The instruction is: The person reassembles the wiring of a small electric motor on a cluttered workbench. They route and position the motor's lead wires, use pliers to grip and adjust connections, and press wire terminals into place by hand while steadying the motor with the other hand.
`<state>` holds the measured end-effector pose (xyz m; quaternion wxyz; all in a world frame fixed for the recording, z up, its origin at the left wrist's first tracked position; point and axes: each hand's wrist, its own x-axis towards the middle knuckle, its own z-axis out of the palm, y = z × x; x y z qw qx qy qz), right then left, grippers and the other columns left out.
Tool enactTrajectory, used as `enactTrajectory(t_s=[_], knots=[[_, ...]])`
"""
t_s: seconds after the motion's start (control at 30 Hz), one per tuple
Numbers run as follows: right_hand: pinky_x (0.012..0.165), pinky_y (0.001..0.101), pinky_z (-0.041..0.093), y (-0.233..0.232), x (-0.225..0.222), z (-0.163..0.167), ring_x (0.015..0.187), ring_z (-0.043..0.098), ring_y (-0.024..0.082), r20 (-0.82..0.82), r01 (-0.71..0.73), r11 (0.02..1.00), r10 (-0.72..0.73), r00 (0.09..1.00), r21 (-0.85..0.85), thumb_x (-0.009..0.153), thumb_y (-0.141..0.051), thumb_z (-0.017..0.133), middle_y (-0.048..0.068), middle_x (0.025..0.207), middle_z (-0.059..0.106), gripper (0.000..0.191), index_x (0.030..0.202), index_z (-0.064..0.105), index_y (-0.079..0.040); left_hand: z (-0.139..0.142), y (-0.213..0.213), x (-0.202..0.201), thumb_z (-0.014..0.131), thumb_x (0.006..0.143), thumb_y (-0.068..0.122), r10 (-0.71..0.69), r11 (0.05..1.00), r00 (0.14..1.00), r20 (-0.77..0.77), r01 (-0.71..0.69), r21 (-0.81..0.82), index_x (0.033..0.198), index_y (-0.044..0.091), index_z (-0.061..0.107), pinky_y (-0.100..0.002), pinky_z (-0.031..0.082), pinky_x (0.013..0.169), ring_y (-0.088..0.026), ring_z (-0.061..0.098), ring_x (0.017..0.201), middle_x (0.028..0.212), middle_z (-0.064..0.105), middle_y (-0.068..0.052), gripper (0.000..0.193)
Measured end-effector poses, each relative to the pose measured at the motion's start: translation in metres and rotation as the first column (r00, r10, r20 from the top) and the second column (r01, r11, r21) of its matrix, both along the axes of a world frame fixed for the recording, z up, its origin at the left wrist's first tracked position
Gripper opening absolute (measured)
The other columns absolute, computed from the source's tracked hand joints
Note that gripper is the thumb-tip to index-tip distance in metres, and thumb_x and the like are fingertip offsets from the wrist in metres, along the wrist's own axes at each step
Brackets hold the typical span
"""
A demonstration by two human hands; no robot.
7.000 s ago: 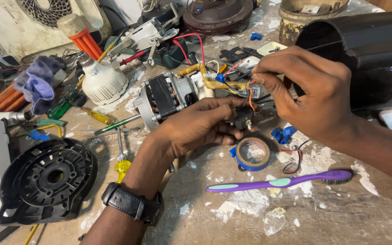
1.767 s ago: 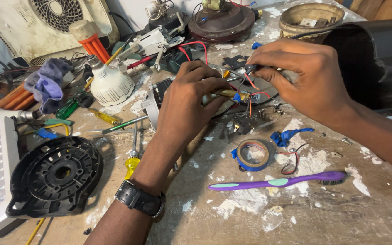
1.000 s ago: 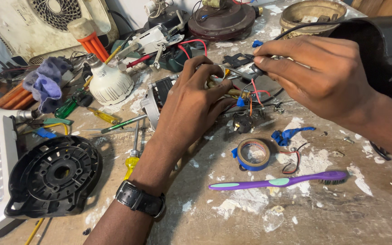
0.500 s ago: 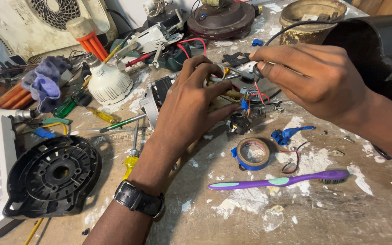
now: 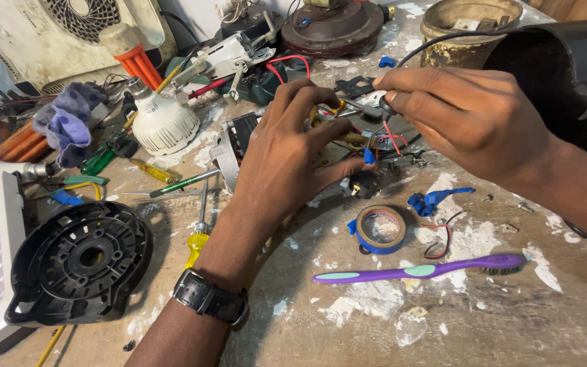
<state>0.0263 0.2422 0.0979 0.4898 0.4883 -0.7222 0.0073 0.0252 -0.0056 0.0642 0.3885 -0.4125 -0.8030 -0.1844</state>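
Both hands are on the small electric motor [image 5: 239, 139] sitting mid-bench, so I'll place everything off that. The left hand [image 5: 287, 160] is draped over the motor's wire end, fingers curled and closed around the bundle of yellow, red and blue wires [image 5: 368, 139] there; most of the motor body is hidden under the palm. The right hand [image 5: 463, 115] hovers just right of the motor, thumb and fingertips pinched together on a thin black wire [image 5: 412, 51] that loops back toward the black cylinder [image 5: 572, 75] behind it.

Just in front of the motor lies a roll of tape [image 5: 380, 229], and in front of that a purple toothbrush [image 5: 419, 270]. Left of the motor are a yellow-handled screwdriver [image 5: 198, 231] and a white bulb [image 5: 164, 122]. Further left and nearer sits a black round cover plate [image 5: 79, 261]. All on a paint-spattered wooden bench [image 5: 484, 319].
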Motion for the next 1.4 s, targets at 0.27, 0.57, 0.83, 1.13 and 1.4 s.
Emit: enactTrajectory(t_s=[0.27,0.57,0.83,1.13,1.4], knots=[[0.081,0.0335,0.062,0.001,0.001,0.000,0.099,0.075,0.027,0.206,0.036,0.995,-0.017,0.978,-0.091,0.086,0.009,0.075,0.014,0.116,0.073,0.025,0.109,0.068,0.006,-0.001,0.005,0.001,0.081,0.091,0.011,-0.201,0.979,0.979,-0.026,0.201,0.013,0.117,0.002,0.072,-0.042,0.053,0.110,-0.030,0.061,0.129,0.125,0.068,-0.010,0.029],[0.085,0.0322,0.062,0.004,-0.007,-0.006,0.105,0.075,0.023,0.397,0.003,0.971,0.094,0.913,-0.238,0.092,0.001,0.078,0.013,0.115,0.074,0.028,0.117,0.066,0.002,-0.004,0.007,-0.002,0.069,0.101,0.009,-0.192,0.975,0.970,0.151,0.171,0.140,0.116,-0.003,0.070,-0.041,0.056,0.092,-0.033,0.071,0.104,0.113,0.072,-0.017,0.019],[0.092,0.0292,0.064,0.009,-0.011,-0.009,0.107,0.075,0.018,0.513,0.029,0.952,0.139,0.847,-0.305,0.097,-0.002,0.077,0.014,0.118,0.070,0.025,0.120,0.065,0.000,0.000,0.009,-0.004,0.066,0.098,0.011,-0.211,0.957,0.935,0.284,0.138,0.256,0.116,0.000,0.069,-0.037,0.057,0.082,-0.029,0.073,0.094,0.103,0.073,-0.015,0.022],[0.094,0.0341,0.057,0.013,-0.015,0.000,0.105,0.074,0.017,0.883,0.040,0.974,0.186,0.431,-0.225,0.090,-0.002,0.067,0.012,0.118,0.073,0.069,0.153,0.045,-0.018,-0.001,0.007,-0.009,0.064,0.098,0.010,-0.186,0.976,0.946,0.266,0.148,0.157,0.112,0.000,0.066,-0.043,0.054,0.087,-0.034,0.069,0.098,0.101,0.070,-0.016,0.018],[0.096,0.0334,0.056,0.006,-0.014,-0.005,0.104,0.071,0.016,0.902,0.046,0.980,0.161,0.400,-0.195,0.072,-0.005,0.083,0.011,0.121,0.065,0.088,0.149,0.043,-0.020,-0.001,0.008,-0.009,0.058,0.106,0.011,-0.238,0.961,0.927,0.289,0.181,0.211,0.116,0.000,0.063,-0.043,0.054,0.088,-0.033,0.069,0.101,0.104,0.070,-0.016,0.016]])
